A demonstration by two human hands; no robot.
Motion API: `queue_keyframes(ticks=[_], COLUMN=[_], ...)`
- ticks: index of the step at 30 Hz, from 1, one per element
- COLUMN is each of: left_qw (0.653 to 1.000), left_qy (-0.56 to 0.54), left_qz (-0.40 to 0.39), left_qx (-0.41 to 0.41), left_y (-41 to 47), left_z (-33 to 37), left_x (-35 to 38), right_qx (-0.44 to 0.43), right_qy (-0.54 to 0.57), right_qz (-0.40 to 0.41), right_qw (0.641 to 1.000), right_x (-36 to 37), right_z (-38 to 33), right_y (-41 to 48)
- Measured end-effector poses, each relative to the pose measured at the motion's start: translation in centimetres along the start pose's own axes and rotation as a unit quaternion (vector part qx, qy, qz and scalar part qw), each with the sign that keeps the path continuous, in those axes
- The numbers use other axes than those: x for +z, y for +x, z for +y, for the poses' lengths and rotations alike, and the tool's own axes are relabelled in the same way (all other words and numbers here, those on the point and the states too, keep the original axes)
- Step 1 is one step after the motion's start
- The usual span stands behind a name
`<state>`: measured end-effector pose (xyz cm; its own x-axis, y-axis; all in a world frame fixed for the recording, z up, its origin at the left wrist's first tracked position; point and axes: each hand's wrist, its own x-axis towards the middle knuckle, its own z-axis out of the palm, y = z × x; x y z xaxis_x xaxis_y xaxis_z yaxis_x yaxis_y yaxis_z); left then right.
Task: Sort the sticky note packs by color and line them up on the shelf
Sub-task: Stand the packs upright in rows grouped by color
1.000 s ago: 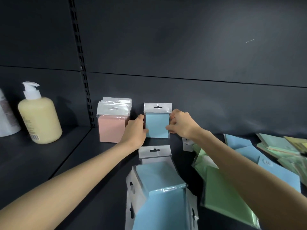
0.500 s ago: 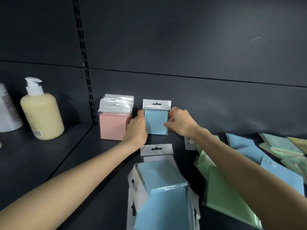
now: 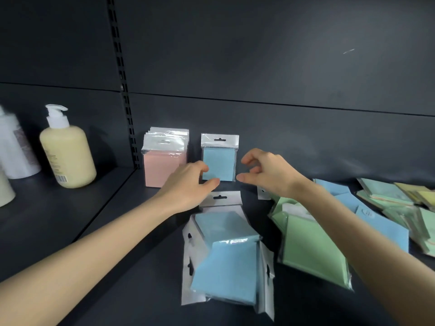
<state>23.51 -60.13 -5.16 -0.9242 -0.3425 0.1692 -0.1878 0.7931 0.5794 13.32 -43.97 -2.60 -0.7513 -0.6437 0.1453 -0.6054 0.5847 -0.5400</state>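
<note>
Both hands are up at the back of the dark shelf (image 3: 98, 231). The upright light-blue sticky note pack in its clear hang-tab sleeve (image 3: 219, 161) stands between the two sets of fingers. The left hand (image 3: 188, 184) has its fingers loosely curled, gripping nothing. Its fingertips overlap the pack's left edge, though I cannot tell if they touch. The right hand (image 3: 268, 172) has its fingers spread in a loose claw, just beside the pack and apart from it. The stack of pink packs (image 3: 162, 168) stands left of the left fingers. Flat blue packs (image 3: 223, 260) lie below the fingers.
</note>
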Motion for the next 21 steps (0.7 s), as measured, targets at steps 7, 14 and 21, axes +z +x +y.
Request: queue_keyframes(ticks=[7, 14, 21], left_qw=[0.984, 0.965, 0.957], left_qy=[-0.078, -0.137, -0.268], left_qz=[-0.136, -0.211, -0.108], left_qx=[-0.080, -0.078, -0.012], left_y=[-3.7, -4.2, -4.1], left_z=[-0.3, -1.1, -1.7], left_x=[-1.3, -1.8, -1.4], right_qx=[0.035, 0.022, -0.022], right_qy=[0.026, -0.001, 0.117], right_qz=[-0.148, -0.195, -0.178], right_qw=[0.988, 0.981, 0.977], right_x=[0.7, 1.2, 1.2], right_z=[0.0, -0.8, -1.3], right_y=[-3.8, -4.9, -5.0])
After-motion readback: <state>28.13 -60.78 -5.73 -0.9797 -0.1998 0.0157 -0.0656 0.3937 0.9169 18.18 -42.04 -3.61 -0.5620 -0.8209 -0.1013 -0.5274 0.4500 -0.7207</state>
